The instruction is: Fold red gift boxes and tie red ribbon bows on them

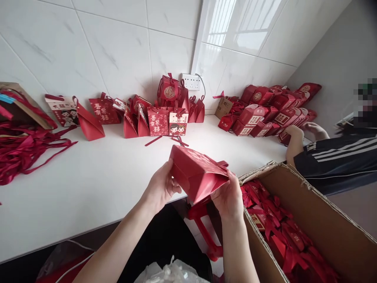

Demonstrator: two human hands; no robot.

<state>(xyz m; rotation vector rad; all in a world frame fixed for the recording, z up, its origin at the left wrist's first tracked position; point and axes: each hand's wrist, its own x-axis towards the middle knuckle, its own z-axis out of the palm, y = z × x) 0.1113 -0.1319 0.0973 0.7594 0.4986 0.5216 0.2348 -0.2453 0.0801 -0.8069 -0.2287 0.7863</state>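
Note:
A red paper gift box (191,171) with pale printed characters is held up between both my hands, tilted, above the table's front edge. My left hand (161,182) grips its left end, fingers curled under the bottom. At the right end, by the folded top and a ribbon loop (223,163), my right hand (228,194) holds it. Beyond it on the white table (123,169) stand several similar gift boxes (159,121), some printed with cartoon couples. Short dark red ribbon pieces (153,141) lie in front of them.
A pile of dark red ribbons (26,149) lies at the left. Stacked red boxes (259,112) stand back right, where a co-worker's hands (296,135) reach in. An open cardboard carton (324,212) holding ribboned red boxes is at my right. A red stool (206,232) stands below.

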